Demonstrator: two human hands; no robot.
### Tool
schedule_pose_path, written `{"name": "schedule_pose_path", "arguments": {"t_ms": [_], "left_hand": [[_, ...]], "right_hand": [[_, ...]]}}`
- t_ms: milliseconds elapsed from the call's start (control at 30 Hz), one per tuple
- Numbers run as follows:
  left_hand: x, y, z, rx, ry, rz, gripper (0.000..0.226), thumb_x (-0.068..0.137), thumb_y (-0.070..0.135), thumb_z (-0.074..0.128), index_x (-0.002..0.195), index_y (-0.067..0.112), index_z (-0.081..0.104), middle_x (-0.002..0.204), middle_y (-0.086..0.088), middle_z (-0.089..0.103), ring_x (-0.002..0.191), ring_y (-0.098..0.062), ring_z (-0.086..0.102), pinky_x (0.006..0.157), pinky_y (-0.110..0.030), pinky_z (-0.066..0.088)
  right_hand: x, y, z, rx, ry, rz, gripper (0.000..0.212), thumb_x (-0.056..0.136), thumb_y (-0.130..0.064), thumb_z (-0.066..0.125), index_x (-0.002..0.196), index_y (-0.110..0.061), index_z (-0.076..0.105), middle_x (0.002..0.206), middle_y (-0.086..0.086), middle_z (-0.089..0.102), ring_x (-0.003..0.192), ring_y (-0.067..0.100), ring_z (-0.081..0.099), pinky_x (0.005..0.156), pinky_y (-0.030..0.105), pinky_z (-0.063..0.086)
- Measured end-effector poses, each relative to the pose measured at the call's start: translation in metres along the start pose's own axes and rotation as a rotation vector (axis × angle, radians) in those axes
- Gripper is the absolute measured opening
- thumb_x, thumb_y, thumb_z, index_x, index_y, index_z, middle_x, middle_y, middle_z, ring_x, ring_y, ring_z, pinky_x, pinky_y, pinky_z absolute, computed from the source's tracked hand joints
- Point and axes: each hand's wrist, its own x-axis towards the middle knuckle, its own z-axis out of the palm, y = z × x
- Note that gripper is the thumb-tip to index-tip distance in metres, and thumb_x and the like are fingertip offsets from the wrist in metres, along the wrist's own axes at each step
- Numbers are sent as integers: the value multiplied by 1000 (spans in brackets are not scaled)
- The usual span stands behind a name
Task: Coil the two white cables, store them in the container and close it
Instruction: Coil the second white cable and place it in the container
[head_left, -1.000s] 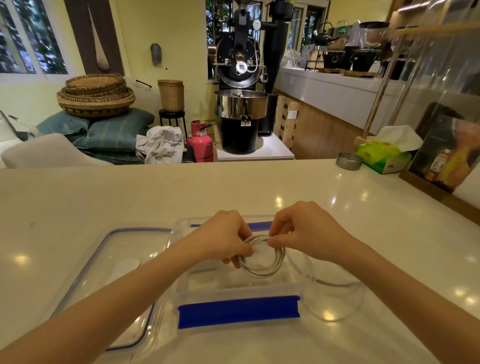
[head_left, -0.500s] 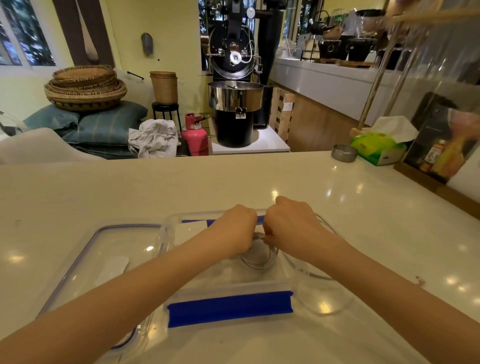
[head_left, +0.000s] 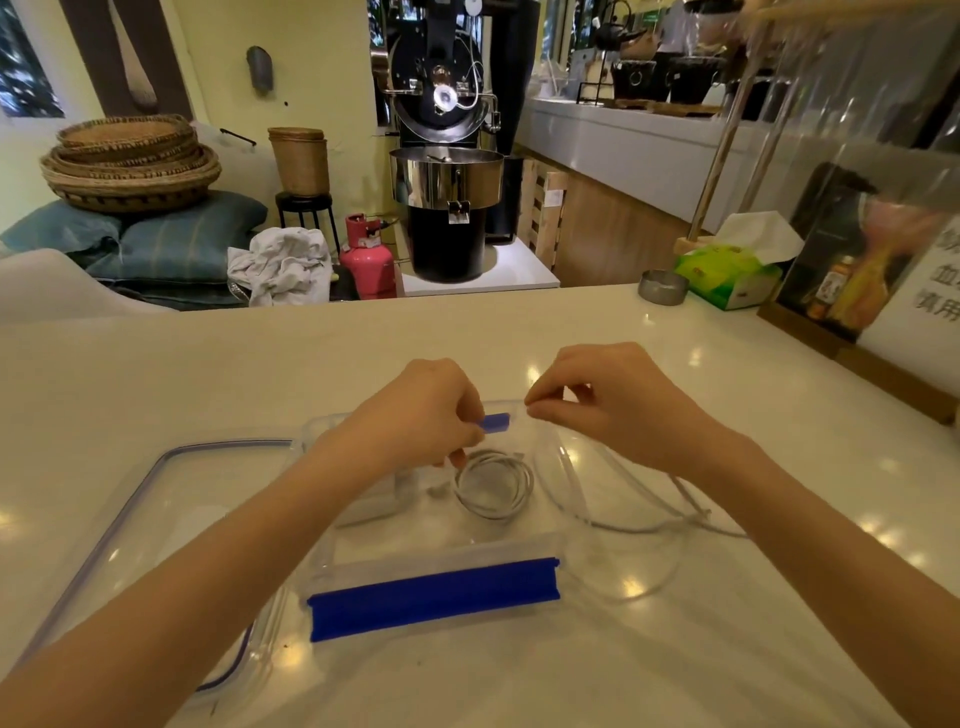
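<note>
A coiled white cable (head_left: 492, 484) lies flat inside the clear container (head_left: 447, 560), which has blue clip flaps on its near and far sides. My left hand (head_left: 421, 415) hovers over the container's far left part, fingers curled loosely, one fingertip at the coil's left edge. My right hand (head_left: 613, 410) is raised over the far right corner, fingers loosely bent and holding nothing. The second white cable (head_left: 649, 531) lies uncoiled in a wide loop on the counter to the right of the container, partly under my right forearm.
The clear lid (head_left: 156, 499) with a purple-blue seal lies flat on the counter left of the container. At the counter's far right stand a small metal dish (head_left: 663, 287), a green tissue box (head_left: 727, 275) and a framed sign.
Both hands held the coil together, lowered it into the container, then let go and lifted apart. The coil now rests on the container floor.
</note>
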Motion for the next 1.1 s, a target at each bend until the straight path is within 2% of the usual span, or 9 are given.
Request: {"name": "schedule_pose_path", "arguments": {"t_ms": [133,200,333,467,633,800,933,1000,1100], "left_hand": [[-12,25,-4,-54,125,171,19,85,18,59,101,16,69,79,10,66,63,-1,61,53,-5,45],[-20,44,2,-87,135,267,19,86,20,58,101,19,70,78,14,64,68,1,59,62,-5,45],[-24,81,28,-127,63,398,21,87,23,56,105,22,68,90,9,68,78,-3,60,70,-8,43],[-18,103,56,-110,38,472,23,87,22,57,108,22,66,103,2,70,90,-7,61,80,-17,48],[-9,117,81,143,97,623,28,89,23,53,115,23,62,116,3,64,103,-13,55,85,-24,41],[0,110,95,461,194,687,24,89,17,52,108,20,65,105,-2,68,96,-24,58,78,-37,46],[5,102,94,498,257,641,12,79,7,65,84,16,72,76,-3,69,73,-24,61,61,-35,51],[8,98,90,488,266,600,15,86,10,57,91,17,69,81,-1,69,75,-21,61,66,-34,51],[8,96,77,408,297,544,23,93,23,46,105,24,66,93,1,70,82,-18,61,74,-33,51]], "right_hand": [[-23,19,-20,99,89,166,12,81,-19,64,91,-21,70,74,-21,59,74,3,58,65,0,40],[-37,34,-27,109,77,243,10,80,-20,65,88,-23,71,74,-21,62,78,-3,57,64,0,40],[-68,61,-34,83,-41,383,9,78,-23,67,86,-25,71,75,-17,66,73,-9,57,62,1,40],[-98,73,-39,82,-101,476,10,82,-22,64,89,-27,70,76,-17,64,72,1,59,59,6,42],[-124,77,-28,141,-180,498,29,75,-14,70,89,-37,59,87,-16,60,77,4,58,62,5,43],[-130,87,5,84,-46,475,22,75,-22,69,95,-30,65,93,-9,63,76,8,59,70,21,48],[-130,90,18,131,82,438,17,77,-17,68,93,-21,70,83,-12,64,73,4,59,65,10,41],[-128,91,17,192,151,449,17,77,-14,69,92,-20,72,79,-12,66,72,3,59,63,8,41],[-123,89,7,294,244,446,18,73,-16,73,90,-22,73,77,-8,69,71,10,60,62,17,46]]}}
